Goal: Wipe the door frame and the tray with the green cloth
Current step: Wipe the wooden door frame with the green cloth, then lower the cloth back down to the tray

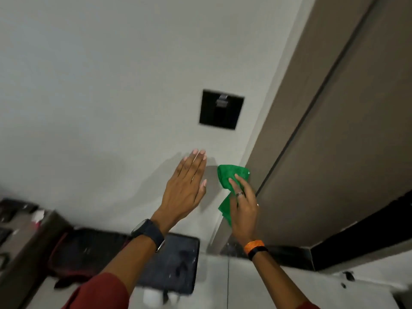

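Nearest us, at the bottom of the frame, our two forearms reach up; the left wrist wears a dark watch (147,231), the right an orange band (254,244). Our left hand (186,189) is flat at centre frame, fingers straight and pressed together, holding nothing, on or just off the wall (100,74); we cannot tell which. Just right of it, our right hand (243,202) has its fingers closed on the cloth (230,175), bunched above the fingers with a tail hanging below. The cloth lies just beside the frame (287,121), which runs diagonally up the right.

We judge the cloth light, soft and limp. It should be gripped as a wad, so no loose end drags. The dark tray (178,262) sits low at centre, looking rigid and speckled.

We count one cloth, one tray, one black wall plate (220,109), two hands.
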A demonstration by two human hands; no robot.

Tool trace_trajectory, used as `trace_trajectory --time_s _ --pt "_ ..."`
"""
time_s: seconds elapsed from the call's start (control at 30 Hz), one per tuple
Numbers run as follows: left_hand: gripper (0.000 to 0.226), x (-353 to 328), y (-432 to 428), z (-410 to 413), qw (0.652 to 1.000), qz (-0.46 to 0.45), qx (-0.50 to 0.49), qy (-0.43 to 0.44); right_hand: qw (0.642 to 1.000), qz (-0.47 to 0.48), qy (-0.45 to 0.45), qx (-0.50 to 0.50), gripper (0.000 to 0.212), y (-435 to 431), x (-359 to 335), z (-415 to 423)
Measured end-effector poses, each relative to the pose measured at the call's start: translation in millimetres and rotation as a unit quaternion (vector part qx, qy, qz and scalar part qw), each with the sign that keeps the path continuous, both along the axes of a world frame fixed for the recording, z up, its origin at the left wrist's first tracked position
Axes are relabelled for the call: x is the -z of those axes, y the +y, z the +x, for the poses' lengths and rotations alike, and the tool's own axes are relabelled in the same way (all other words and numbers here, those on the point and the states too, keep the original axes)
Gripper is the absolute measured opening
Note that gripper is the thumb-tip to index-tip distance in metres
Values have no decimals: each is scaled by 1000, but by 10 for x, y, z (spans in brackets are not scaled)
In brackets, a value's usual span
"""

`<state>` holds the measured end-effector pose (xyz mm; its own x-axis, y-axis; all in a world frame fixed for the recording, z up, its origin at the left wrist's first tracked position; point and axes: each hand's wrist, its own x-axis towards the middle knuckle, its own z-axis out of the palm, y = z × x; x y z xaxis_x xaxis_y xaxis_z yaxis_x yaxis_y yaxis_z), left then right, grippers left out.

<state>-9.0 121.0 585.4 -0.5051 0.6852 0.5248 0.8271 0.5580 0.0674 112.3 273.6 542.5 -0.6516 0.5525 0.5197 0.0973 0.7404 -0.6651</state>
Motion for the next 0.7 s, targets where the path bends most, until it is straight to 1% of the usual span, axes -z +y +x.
trace_trajectory --time_s 0.1,0.17,0.23,0.3,0.37,0.43,0.5,0.57,0.63,0.7 --pt "60 879 -394 229 995 -57 -27 -83 994 -87 -61 -16 46 -307 613 61" --pt "59 1552 -647 365 983 -104 -44 -144 981 -162 -105 -18 41 -497 1119 29" --pt "61 2200 -888 511 969 -151 -63 -187 966 -195 -166 -37 33 -645 1646 9" --pt "63 2963 -1112 584 953 -201 -82 -211 959 -176 -215 -53 30 -823 2354 -49" --pt "65 3661 -1267 586 942 -222 -98 -234 958 -136 -243 -66 34 -970 3028 -106" --pt "67 4223 -1336 512 934 -225 -97 -258 957 -116 -253 -76 36 -1037 3594 -175" --pt "69 4848 -1351 410 922 -232 -95 -294 947 -137 -278 -88 39 -1101 4265 -257" --pt "71 5397 -1317 293 918 -237 -94 -303 937 -116 -314 -104 39 -1141 4914 -344" --pt "73 5891 -1266 202 912 -245 -94 -316 919 -64 -361 -146 43 -1168 5520 -396" --pt "76 6294 -1249 184 898 -257 -98 -342 891 37 -407 -198 54 -1217 5957 -373"
